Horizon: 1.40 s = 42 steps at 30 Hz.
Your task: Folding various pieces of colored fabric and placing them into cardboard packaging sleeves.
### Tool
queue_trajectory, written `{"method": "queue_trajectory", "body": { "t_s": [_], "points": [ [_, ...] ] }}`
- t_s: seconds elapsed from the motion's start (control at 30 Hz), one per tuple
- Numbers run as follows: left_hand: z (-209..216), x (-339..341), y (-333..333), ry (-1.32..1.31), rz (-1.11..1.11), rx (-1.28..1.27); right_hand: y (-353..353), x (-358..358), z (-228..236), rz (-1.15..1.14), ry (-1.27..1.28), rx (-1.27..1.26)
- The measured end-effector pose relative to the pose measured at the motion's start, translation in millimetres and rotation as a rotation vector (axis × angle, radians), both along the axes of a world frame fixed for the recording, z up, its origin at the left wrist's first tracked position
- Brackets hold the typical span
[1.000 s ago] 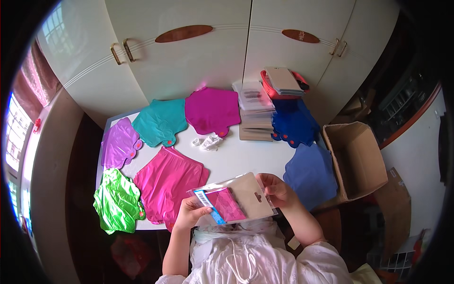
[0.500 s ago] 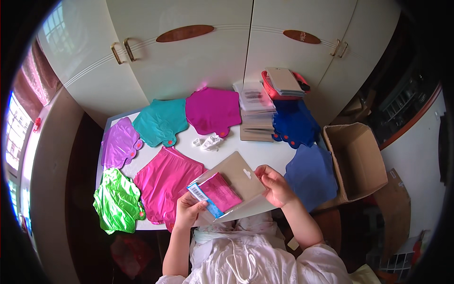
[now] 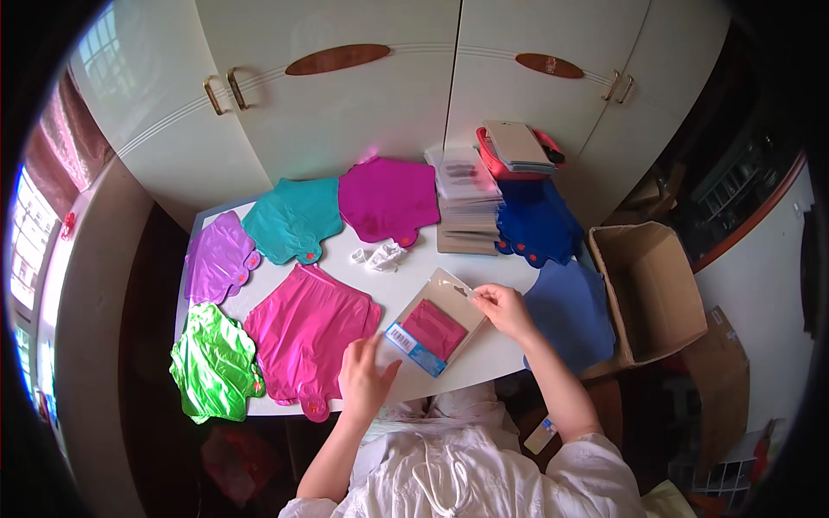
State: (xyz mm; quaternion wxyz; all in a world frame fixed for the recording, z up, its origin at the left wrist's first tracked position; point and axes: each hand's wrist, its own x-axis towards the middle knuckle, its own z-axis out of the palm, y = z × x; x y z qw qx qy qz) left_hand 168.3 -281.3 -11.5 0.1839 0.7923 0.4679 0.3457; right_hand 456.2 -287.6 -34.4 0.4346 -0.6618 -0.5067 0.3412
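A clear flat packet [image 3: 436, 328] with a folded magenta foil piece and a blue card strip lies on the white table [image 3: 406, 276] near its front edge. My right hand [image 3: 503, 309] pinches the packet's top right corner. My left hand [image 3: 366, 377] rests flat by the packet's lower left end, fingers apart, touching its edge. A pink foil balloon [image 3: 306, 332] lies just left of my left hand.
Flat foil balloons cover the table: green [image 3: 211, 363], lilac [image 3: 218, 257], teal [image 3: 292, 218], magenta [image 3: 387, 198], dark blue [image 3: 537, 223], light blue [image 3: 570, 311]. A stack of packets [image 3: 466, 203] stands at the back. An open cardboard box [image 3: 648, 289] is at the right. White cupboard doors [image 3: 345, 95] rise behind.
The packet was held up in both hands and has been lowered onto the table. My right hand moved to its top corner; my left hand slid to its lower end.
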Motion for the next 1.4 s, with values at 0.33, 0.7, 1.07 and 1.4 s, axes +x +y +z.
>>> {"method": "queue_trajectory", "body": {
  "t_s": [0.33, 0.7, 1.07, 1.4],
  "points": [
    [-17.2, 0.6, 22.3, 0.354, -0.460, 0.364, 0.1, 4.0, 4.2, 0.516, -0.611, 0.391],
    [-13.9, 1.9, 25.7, 0.343, -0.506, 0.404, -4.1, 9.6, -2.9, 0.608, -0.905, 0.653],
    [-21.0, 13.7, 11.8, 0.366, -0.456, 0.386, 18.8, 13.5, 2.0, 0.690, -0.928, 0.652],
    [-24.3, 39.7, 7.4, 0.408, -0.393, 0.347, 119.3, 55.9, 12.3, 0.215, -0.839, 0.479]
  ]
}}
